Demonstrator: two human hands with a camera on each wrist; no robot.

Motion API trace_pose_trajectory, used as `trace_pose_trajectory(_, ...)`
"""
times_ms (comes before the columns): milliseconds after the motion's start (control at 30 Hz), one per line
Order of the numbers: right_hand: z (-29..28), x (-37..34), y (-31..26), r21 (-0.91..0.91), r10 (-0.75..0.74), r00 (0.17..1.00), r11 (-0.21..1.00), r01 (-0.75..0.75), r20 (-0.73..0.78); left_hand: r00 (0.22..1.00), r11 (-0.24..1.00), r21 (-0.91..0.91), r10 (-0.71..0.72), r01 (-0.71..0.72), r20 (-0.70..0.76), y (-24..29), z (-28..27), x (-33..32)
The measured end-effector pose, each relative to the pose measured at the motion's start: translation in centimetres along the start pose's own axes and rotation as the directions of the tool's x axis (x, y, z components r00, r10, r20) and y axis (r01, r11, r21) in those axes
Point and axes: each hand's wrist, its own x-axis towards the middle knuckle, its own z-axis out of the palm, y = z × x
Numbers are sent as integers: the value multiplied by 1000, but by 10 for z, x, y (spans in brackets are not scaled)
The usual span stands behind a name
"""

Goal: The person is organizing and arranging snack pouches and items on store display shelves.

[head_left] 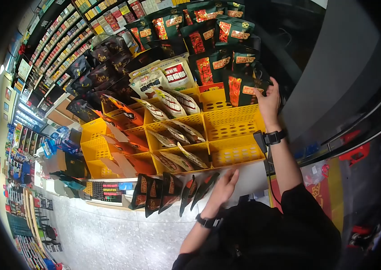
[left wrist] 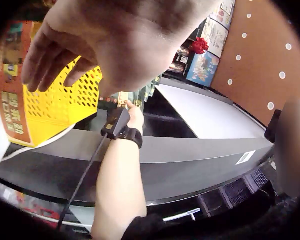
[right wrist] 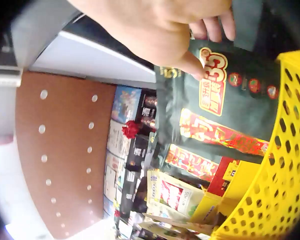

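My right hand [head_left: 269, 102] pinches the side of a dark green snack pouch [head_left: 245, 95] with a red strip and gold print. In the right wrist view, the thumb lies across the front of this pouch [right wrist: 240, 97], and the other fingers reach behind it. The pouch stands upright at a back compartment of the yellow perforated basket [head_left: 233, 119]. Lower down, my left hand [head_left: 224, 186] hovers just before the basket's front edge with nothing in it. Its fingers are loosely extended beside the basket's orange printed label [left wrist: 12, 105] in the left wrist view.
More green pouches [head_left: 168, 24] rise in rows behind. White pouches [head_left: 170, 103] and orange ones [head_left: 127, 112] fill neighbouring compartments. Dark pouches [head_left: 154, 193] hang along the front. A grey counter panel [head_left: 330, 85] borders the right side, and a cable [left wrist: 82, 182] trails from the right wrist camera.
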Motion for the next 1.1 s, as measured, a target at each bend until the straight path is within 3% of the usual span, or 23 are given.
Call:
trace_pose_trajectory(33, -2, -2, 1, 0, 2, 1000, 1000, -2, 0, 999, 1000, 5, 20, -20, 37, 11, -2, 10)
trace_pose_trajectory(133, -12, -12, -1, -26, 106, 953, 994, -102, 284, 992, 982, -141, 123, -126, -32, 33, 2, 39)
trace_pose_trajectory(167, -10, -21, -5, 194, 16, 969, 979, -65, 248, 992, 982, -141, 126, -129, -32, 41, 2, 45)
trace_pose_trajectory(200, -13, -26, -7, 193, 13, 968, 979, -63, 249, 982, 960, -211, 168, -184, -90, 48, 4, 48)
trace_pose_trajectory(267, -26, -38, -23, 117, -187, 963, 979, 167, 193, 968, 930, -282, 196, -233, -154, 64, 4, 49)
trace_pose_trajectory(333, -42, -53, -43, 197, -174, 968, 971, 138, 181, 929, 844, -397, 288, -360, -230, 81, 2, 44)
trace_pose_trajectory(400, -70, -71, -68, 80, -308, 941, 951, 299, 139, 926, 829, -416, 315, -375, -208, 87, -1, 36)
trace_pose_trajectory(467, -99, -98, -78, 85, -277, 941, 960, 266, 191, 871, 724, -487, 429, -489, -237, 86, 1, 29)
trace_pose_trajectory(533, -131, -130, -67, 44, -190, 937, 982, 185, 294, 863, 703, -516, 478, -489, -166, 82, 5, 13)
trace_pose_trajectory(600, -158, -147, -73, -11, -348, 883, 929, 370, 316, 901, 757, -526, 431, -388, -45, 67, 11, -4)
trace_pose_trajectory(633, -167, -158, -69, -2, -348, 879, 930, 368, 327, 904, 756, -530, 425, -383, -47, 60, 12, -13)
trace_pose_trajectory(667, -175, -169, -63, 7, -349, 875, 930, 368, 335, 936, 794, -556, 342, -244, 78, 53, 13, -21)
trace_pose_trajectory(700, -187, -181, -58, -36, -230, 885, 963, 267, 405, 945, 820, -563, 255, -99, 205, 48, 13, -29)
trace_pose_trajectory(733, -194, -190, -52, -38, -225, 885, 964, 262, 408, 946, 820, -564, 250, -94, 207, 41, 11, -34)
trace_pose_trajectory(800, -200, -207, -38, -18, -87, 868, 994, 109, 490, 924, 871, -470, 55, 141, 379, 22, 9, -39)
trace_pose_trajectory(867, -195, -222, -11, 36, -58, 876, 998, 46, 479, 928, 856, -473, -18, 206, 372, 5, 10, -39)
trace_pose_trajectory(933, -192, -236, 18, 13, 84, 831, 994, -109, 551, 930, 834, -474, -118, 283, 347, -8, 10, -36)
trace_pose_trajectory(1067, -175, -253, 54, 115, 18, 812, 988, -105, 583, 954, 849, -460, -151, 260, 260, -21, 12, -31)
trace_pose_trajectory(1100, -180, -255, 63, -7, 178, 704, 971, -239, 688, 957, 837, -480, -160, 261, 242, -21, 11, -32)
